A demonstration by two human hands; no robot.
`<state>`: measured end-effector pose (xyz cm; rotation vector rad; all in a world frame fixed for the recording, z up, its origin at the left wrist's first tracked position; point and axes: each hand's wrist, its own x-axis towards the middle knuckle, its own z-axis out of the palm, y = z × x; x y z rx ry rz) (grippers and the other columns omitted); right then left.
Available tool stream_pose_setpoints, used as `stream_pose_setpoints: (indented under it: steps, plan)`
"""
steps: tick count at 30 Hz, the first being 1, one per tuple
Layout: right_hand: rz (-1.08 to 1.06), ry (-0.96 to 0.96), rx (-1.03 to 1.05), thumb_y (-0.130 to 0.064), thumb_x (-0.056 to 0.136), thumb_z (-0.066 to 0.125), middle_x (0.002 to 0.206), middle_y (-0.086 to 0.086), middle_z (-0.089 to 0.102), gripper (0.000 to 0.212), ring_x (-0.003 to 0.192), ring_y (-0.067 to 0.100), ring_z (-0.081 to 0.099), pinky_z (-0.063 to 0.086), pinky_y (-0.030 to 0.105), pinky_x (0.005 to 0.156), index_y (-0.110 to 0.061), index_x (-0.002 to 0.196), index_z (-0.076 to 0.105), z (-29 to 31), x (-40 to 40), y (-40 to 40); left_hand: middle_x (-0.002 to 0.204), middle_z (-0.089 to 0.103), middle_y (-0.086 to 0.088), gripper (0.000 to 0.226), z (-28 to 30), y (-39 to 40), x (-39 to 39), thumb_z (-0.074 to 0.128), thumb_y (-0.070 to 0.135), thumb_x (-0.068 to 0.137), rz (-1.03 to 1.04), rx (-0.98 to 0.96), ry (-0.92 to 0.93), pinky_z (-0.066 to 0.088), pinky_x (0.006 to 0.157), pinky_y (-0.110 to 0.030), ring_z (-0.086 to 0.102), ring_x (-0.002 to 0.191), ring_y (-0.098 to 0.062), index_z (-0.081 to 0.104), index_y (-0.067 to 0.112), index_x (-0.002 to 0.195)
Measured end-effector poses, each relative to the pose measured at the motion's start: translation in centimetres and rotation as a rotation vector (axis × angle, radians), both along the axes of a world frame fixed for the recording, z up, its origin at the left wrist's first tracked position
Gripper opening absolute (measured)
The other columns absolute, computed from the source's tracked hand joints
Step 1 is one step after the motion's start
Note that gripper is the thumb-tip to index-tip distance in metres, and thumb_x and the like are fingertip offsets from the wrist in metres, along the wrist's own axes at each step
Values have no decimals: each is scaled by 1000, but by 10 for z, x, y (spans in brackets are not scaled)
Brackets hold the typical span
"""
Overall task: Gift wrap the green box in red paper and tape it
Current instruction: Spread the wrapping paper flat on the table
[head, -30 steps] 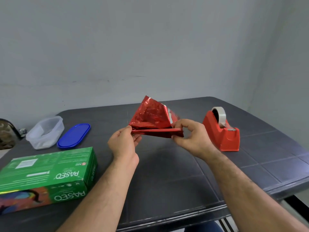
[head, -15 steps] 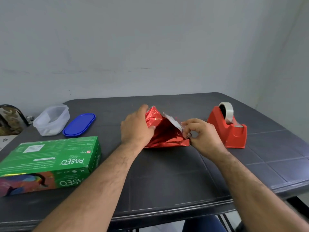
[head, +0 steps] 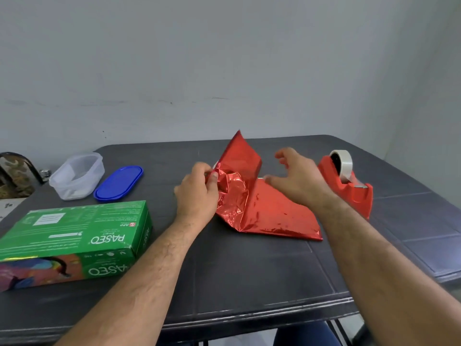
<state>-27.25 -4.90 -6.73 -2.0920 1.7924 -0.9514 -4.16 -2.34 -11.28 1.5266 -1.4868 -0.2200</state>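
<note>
Shiny red wrapping paper [head: 262, 211] lies half unfolded at the middle of the dark table [head: 249, 278], one flap standing up. My left hand [head: 197, 196] pinches the crumpled left part of the paper between thumb and fingers. My right hand [head: 296, 181] hovers over the flat right part with fingers spread; its fingertips are at the paper's far edge. The green tissue box [head: 72, 236] lies flat at the near left, apart from both hands. A red tape dispenser [head: 349, 183] with a roll of clear tape stands to the right of my right hand.
A clear plastic container [head: 77, 174] and its blue lid [head: 118, 182] sit at the far left. A dark patterned object [head: 15, 176] stands at the left edge. The wall runs behind the table; the table's front edge is close to me.
The folded paper has opened out: one flap now stands up and the right part lies flat on the table. My right hand has let go of the paper and spread its fingers.
</note>
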Motion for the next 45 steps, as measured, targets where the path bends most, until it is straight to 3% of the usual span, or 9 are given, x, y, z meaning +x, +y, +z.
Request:
stream_pose_setpoints:
  steps: [4, 7, 12, 17, 20, 30, 35, 39, 45]
  plan:
    - [174, 49, 36, -46, 57, 102, 173, 2, 24, 138, 160, 23, 20, 25, 42, 128, -25, 167, 21, 2, 15, -9, 90, 60, 15, 16, -5, 11, 7, 53, 30, 108, -221, -85, -34, 49, 97, -57, 59, 90, -13, 49, 44, 101]
    - [268, 80, 27, -27, 53, 105, 176, 0, 10, 148, 162, 21, 6, 17, 40, 128, -33, 168, 12, 13, 19, -16, 99, 62, 9, 15, -9, 21, 18, 53, 31, 107, -397, -73, 5, 53, 86, -46, 60, 94, -15, 54, 45, 105]
    - [414, 136, -17, -4, 76, 83, 103, -9, 75, 39, 100, 5, 69, 55, 33, 91, -26, 107, 73, 38, 21, -23, 95, 70, -3, 13, -7, 32, 29, 58, 32, 93, -585, 120, 111, 50, 91, -48, 64, 95, -20, 67, 31, 102]
    - [397, 239, -96, 0, 79, 66, 88, -11, 76, 29, 85, 9, 72, 61, 35, 83, -23, 93, 76, 56, 29, 3, 103, 79, -12, 74, 3, 23, 24, 35, 67, 101, -594, 457, 385, 51, 104, -55, 74, 102, -28, 73, 4, 105]
    - [369, 307, -129, -8, 81, 66, 101, -5, 71, 33, 96, 18, 66, 55, 35, 84, -21, 111, 72, 71, 33, 32, 103, 81, 4, 79, 6, 17, 18, 19, 75, 103, -420, 587, 145, 46, 106, -37, 73, 105, -14, 81, 26, 104]
    - [454, 780, 131, -33, 82, 70, 100, -10, 68, 34, 94, 16, 66, 58, 40, 86, -36, 115, 69, 98, 52, 150, 99, 73, 2, 16, 29, -38, 10, 56, 20, 104, -444, 783, -470, 58, 83, -28, 71, 92, -15, 70, 13, 101]
    - [732, 541, 809, -49, 91, 79, 97, -13, 79, 45, 84, 5, 75, 58, 21, 71, -33, 131, 67, 94, 54, 152, 135, 61, 4, 55, 43, -47, 13, 73, 46, 90, -510, 881, -806, 45, 112, -44, 58, 122, -20, 58, 27, 139]
    - [599, 411, 470, -20, 100, 68, 101, -7, 77, 22, 94, 15, 72, 54, 28, 84, -29, 118, 77, 60, 42, 83, 129, 67, -4, 70, 40, -56, 20, 85, 25, 81, -571, 947, -797, 51, 109, -48, 63, 122, -26, 52, 20, 143]
    - [416, 709, 506, -69, 79, 64, 141, -10, 54, 78, 115, 20, 65, 60, 46, 95, -51, 150, 39, -9, 41, 24, 173, 20, 8, 98, 47, -59, 25, 74, 9, 87, -507, 853, -965, 34, 124, -42, 28, 157, -21, 21, 30, 167]
